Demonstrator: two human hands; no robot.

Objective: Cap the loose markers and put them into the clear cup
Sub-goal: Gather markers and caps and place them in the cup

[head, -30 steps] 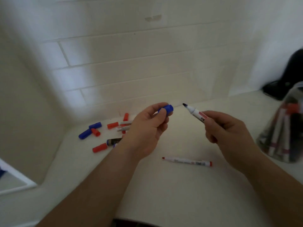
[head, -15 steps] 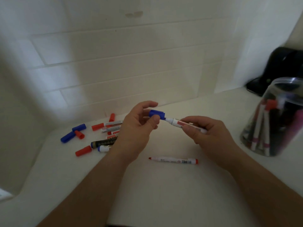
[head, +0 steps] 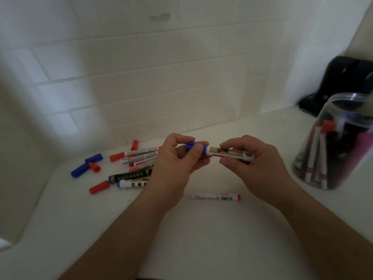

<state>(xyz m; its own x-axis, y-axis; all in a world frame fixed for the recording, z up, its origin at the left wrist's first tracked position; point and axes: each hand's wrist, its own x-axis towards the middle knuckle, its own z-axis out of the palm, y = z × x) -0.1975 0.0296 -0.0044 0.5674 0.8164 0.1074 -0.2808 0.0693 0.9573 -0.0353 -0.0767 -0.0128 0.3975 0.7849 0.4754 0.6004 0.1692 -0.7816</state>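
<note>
My left hand pinches a blue cap that sits on the tip end of a white marker. My right hand grips that marker's barrel, held level above the counter. An uncapped thin marker with a red end lies on the white counter just below my hands. At the right stands the clear cup, holding several markers upright. To the left lie several loose markers and red caps and blue caps.
A white tiled wall runs behind the counter and a side wall closes it on the left. A black object sits in the back right corner, behind the cup.
My hands came together. The blue cap, held apart from the bare tip a second ago, now sits over the marker's tip. The view shifted left, showing more of the cup.
</note>
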